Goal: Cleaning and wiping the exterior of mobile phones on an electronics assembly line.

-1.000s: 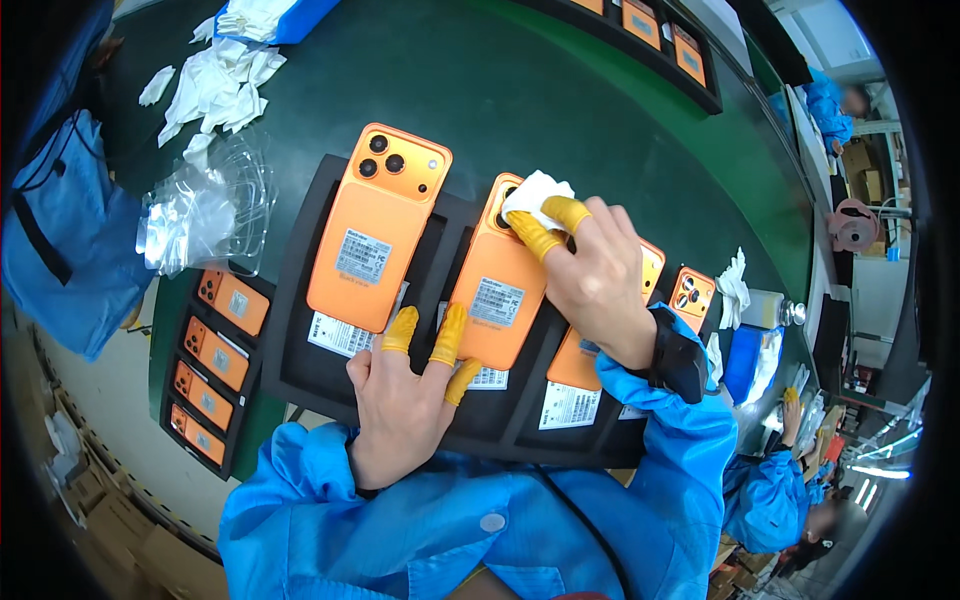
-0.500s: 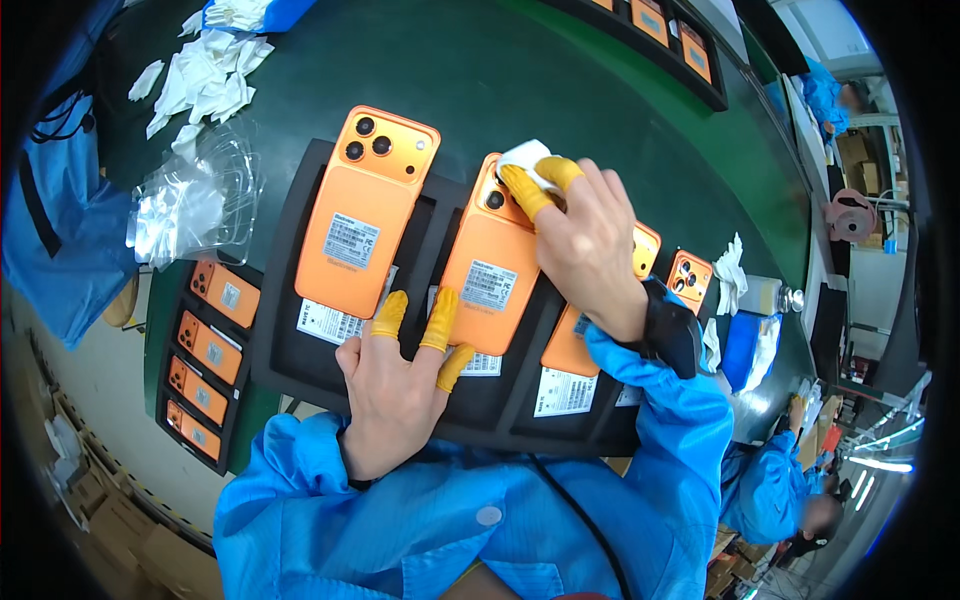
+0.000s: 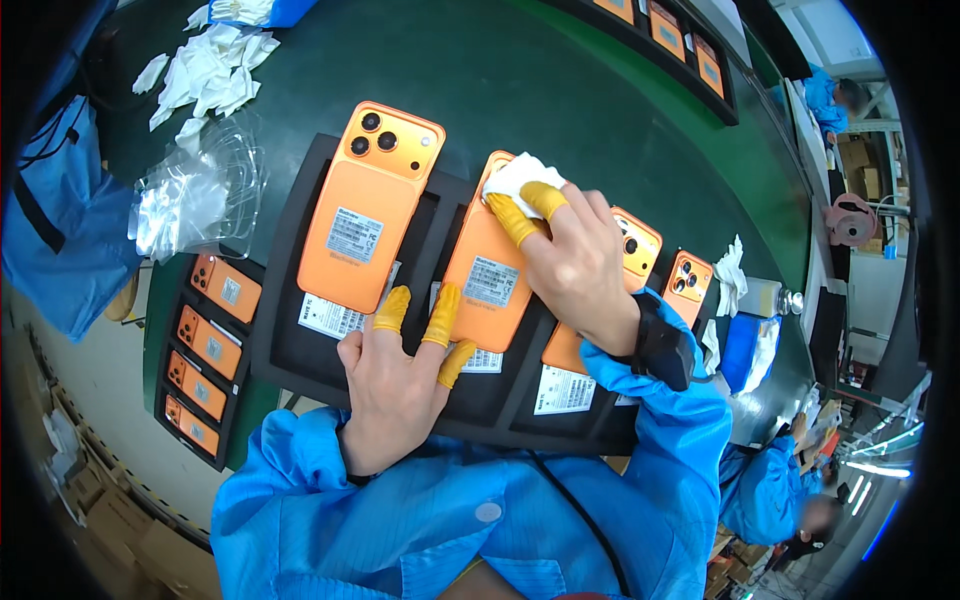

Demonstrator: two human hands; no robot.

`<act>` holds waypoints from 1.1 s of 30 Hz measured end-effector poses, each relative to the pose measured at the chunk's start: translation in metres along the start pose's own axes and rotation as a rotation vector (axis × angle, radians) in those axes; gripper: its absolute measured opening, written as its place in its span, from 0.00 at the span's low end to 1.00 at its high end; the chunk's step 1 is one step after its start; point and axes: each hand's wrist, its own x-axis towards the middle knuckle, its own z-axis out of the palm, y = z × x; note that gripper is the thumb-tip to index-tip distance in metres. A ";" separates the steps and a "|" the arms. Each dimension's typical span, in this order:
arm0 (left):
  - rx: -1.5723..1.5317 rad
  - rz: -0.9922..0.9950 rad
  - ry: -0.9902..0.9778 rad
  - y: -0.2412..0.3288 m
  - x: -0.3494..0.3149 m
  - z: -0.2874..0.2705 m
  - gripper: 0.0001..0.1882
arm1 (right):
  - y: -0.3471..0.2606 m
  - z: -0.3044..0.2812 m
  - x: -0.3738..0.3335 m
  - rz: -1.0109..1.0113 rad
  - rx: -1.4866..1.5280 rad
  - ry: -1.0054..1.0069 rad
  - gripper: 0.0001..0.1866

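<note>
In front of me a black foam tray (image 3: pixel 290 375) holds several orange phones, backs up. My right hand (image 3: pixel 572 262), in yellow finger cots, presses a crumpled white wipe (image 3: pixel 520 175) onto the camera end of the second phone (image 3: pixel 480 310), covering its lenses. My left hand (image 3: pixel 395 395), also in yellow finger cots, steadies that phone's lower left edge with fingers apart. To its left lies another phone (image 3: pixel 368 200), its three lenses uncovered. Two more phones sit to the right, one (image 3: pixel 638 240) partly behind my right wrist. White printed labels (image 3: pixel 565 390) show under the phones' lower ends.
A second tray of phones (image 3: pixel 205 365) stands lower left, and a third (image 3: pixel 690 50) at the far right. Used wipes (image 3: pixel 210 75) and clear plastic trays (image 3: pixel 200 190) lie at the left. A blue box of wipes (image 3: pixel 750 350) is at the right. A co-worker (image 3: pixel 770 490) sits beyond it.
My right hand has slid the wipe slightly left and down over the second phone's camera area, hiding the lenses seen before. My left hand stays on the phone.
</note>
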 end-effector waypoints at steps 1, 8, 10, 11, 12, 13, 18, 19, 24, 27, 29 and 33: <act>0.000 0.007 -0.009 -0.001 0.000 0.001 0.23 | 0.001 -0.003 -0.001 0.002 0.024 0.018 0.13; 0.002 0.005 0.001 0.001 0.000 0.000 0.23 | 0.001 -0.002 -0.002 0.032 0.005 0.023 0.09; 0.003 0.006 0.001 0.000 0.000 0.001 0.24 | -0.003 -0.004 -0.002 0.017 0.019 -0.013 0.09; 0.004 0.006 0.002 -0.001 0.000 0.001 0.24 | -0.005 -0.005 -0.002 0.001 0.034 -0.048 0.08; 0.005 0.004 0.003 -0.001 0.000 0.002 0.24 | -0.005 -0.007 -0.003 -0.001 0.035 -0.048 0.08; 0.003 0.006 -0.006 -0.001 -0.001 0.002 0.24 | -0.003 -0.010 -0.006 0.014 0.022 -0.048 0.07; 0.020 0.012 -0.012 0.002 0.001 0.001 0.25 | 0.005 -0.004 -0.008 0.079 -0.026 -0.018 0.08; 0.013 0.010 -0.008 0.002 0.002 0.001 0.24 | 0.004 -0.001 -0.007 0.041 -0.006 0.013 0.09; 0.012 0.003 0.001 0.000 -0.001 0.001 0.25 | -0.001 -0.014 -0.011 0.006 0.024 -0.054 0.11; -0.021 -0.033 -0.031 0.003 -0.002 0.002 0.27 | 0.008 -0.016 -0.015 0.086 -0.039 -0.034 0.09; -0.001 -0.028 -0.039 0.004 -0.002 0.001 0.28 | 0.010 -0.014 -0.014 0.104 0.012 0.008 0.07; 0.001 0.002 -0.011 0.003 0.000 0.001 0.26 | 0.008 -0.019 -0.014 0.076 -0.036 -0.041 0.06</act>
